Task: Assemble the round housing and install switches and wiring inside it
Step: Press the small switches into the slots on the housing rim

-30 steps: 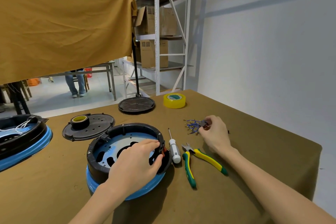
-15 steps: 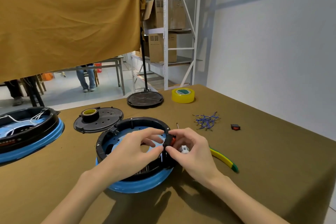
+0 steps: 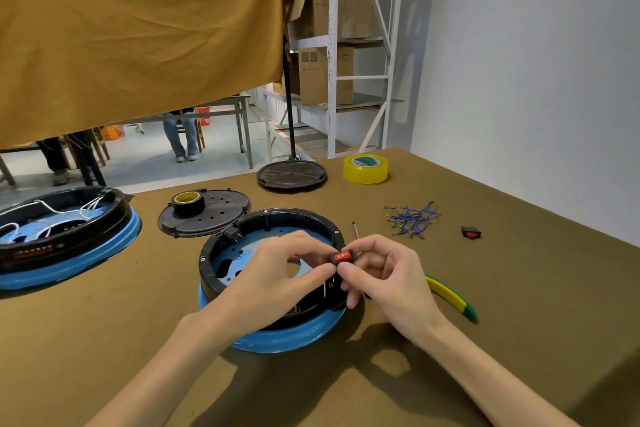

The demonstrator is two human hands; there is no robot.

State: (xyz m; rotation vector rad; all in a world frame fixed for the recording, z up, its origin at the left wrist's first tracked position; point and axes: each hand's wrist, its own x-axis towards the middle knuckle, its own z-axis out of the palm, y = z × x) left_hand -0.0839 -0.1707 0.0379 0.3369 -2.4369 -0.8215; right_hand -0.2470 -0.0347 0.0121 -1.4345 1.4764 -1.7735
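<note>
Over the right rim of our round black housing on its blue base (image 3: 242, 229), small red rocker switch (image 3: 341, 256) pinched between our left hand (image 3: 273, 274) and right hand (image 3: 388, 274), loose blue wires (image 3: 412, 218) lying well apart

Both forearms are bare, the left hand (image 3: 277, 274) and right hand (image 3: 388, 274) gloveless; no rings or watch, as far as visible.
</note>
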